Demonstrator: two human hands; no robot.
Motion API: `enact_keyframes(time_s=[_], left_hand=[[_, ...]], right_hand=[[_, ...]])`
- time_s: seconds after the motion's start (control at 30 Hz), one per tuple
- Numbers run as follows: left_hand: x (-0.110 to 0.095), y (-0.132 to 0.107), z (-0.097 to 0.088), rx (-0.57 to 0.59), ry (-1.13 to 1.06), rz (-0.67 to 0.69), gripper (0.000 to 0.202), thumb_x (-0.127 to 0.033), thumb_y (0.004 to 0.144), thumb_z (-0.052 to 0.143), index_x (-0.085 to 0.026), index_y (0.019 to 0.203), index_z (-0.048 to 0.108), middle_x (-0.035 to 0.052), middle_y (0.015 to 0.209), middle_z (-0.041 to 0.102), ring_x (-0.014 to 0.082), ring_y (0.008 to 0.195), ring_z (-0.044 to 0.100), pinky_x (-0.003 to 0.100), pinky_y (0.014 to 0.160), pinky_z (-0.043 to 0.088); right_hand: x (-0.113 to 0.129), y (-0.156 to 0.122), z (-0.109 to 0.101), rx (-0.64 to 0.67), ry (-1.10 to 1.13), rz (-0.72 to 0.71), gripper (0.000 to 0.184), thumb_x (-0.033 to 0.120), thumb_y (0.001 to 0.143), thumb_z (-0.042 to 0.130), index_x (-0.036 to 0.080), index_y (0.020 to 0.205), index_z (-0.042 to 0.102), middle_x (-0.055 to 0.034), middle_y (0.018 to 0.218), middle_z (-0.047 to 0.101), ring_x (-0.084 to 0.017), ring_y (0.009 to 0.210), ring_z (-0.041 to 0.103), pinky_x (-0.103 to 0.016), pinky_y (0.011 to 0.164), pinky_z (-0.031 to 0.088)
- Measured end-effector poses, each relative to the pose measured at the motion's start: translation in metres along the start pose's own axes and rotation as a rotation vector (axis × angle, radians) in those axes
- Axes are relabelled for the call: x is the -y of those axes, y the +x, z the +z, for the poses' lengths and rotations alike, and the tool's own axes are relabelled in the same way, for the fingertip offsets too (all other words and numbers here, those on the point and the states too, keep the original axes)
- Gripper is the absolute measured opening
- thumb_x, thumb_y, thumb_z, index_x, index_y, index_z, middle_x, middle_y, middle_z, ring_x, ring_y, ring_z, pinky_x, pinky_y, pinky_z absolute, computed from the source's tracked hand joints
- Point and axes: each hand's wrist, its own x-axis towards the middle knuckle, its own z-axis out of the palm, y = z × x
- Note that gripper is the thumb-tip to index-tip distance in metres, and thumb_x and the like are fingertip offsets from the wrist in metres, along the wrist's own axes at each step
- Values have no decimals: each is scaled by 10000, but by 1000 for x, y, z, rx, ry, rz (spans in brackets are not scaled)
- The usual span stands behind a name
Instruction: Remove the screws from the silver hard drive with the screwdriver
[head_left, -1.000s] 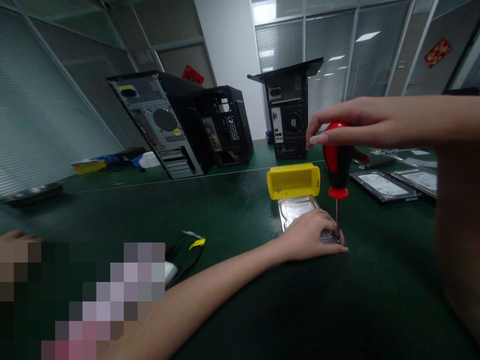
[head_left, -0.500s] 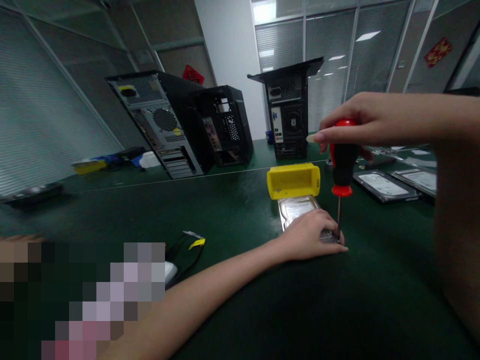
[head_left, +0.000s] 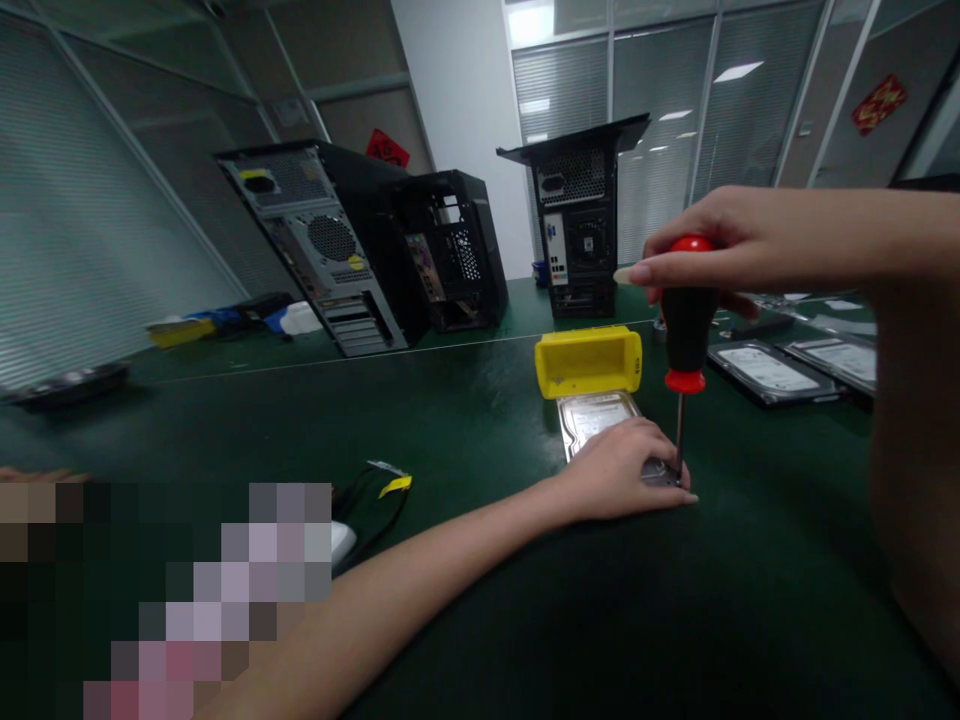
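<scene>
A silver hard drive (head_left: pixel 592 412) lies on the dark green table, with my left hand (head_left: pixel 626 465) gripping it across its near end and covering much of it. My right hand (head_left: pixel 701 245) is closed round the red and black handle of a screwdriver (head_left: pixel 686 340). The screwdriver stands upright, its shaft (head_left: pixel 680 435) reaching down to the drive's near right corner, beside my left fingers. Whether a screw sits under the tip is too small to tell. Right behind the drive, a yellow plastic bin (head_left: pixel 589 362) faces me with a few tiny bits in it.
More hard drives (head_left: pixel 769 370) lie at the right. Computer cases (head_left: pixel 337 250) stand at the back left, and another case (head_left: pixel 581 230) stands behind the bin. A cable with a yellow tag (head_left: pixel 396 487) lies left of my forearm. A pixelated patch hides the lower left.
My right fingers have shifted slightly around the screwdriver handle. The screwdriver, the drive and my left hand hold the same place; the whole view has drifted very slightly.
</scene>
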Motion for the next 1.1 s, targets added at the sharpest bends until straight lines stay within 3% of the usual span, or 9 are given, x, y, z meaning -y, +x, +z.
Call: enact_keyframes(time_s=[0.2,0.4,0.7,0.9,1.1], left_hand=[[0,-1,-2,12,-9,-5,224,-375,764,619,-172,853,655,45,925,596,178,937,534,308,857,397],[2,-1,-1,-10,13,2,244,-393,762,617,-165,847,647,50,926,589,181,925,530,308,840,404],[3,1,1,-14,15,19,243,-390,763,617,-163,844,654,51,919,596,178,922,538,299,849,409],[1,0,0,-5,0,0,235,-383,760,623,-168,846,661,57,935,604,186,940,541,312,855,400],[1,0,0,-4,-8,24,226,-367,765,622,-163,852,661,55,920,607,181,931,542,304,846,404]], right_hand=[[-9,5,-4,85,81,-84,483,529,886,308,150,925,603,-56,803,597,-80,554,508,-218,514,404],[-1,6,-6,59,6,-77,389,480,874,387,149,957,575,-47,789,588,-88,626,539,-190,520,415],[-5,4,-4,91,45,-14,514,574,838,391,125,997,582,-46,774,575,-78,594,518,-188,468,362],[0,3,-4,111,47,-14,551,598,820,402,100,958,590,-42,753,559,-53,563,498,-169,450,351],[0,3,-2,52,-4,-53,544,638,791,406,138,849,613,-3,659,505,-26,491,429,-132,395,357]])
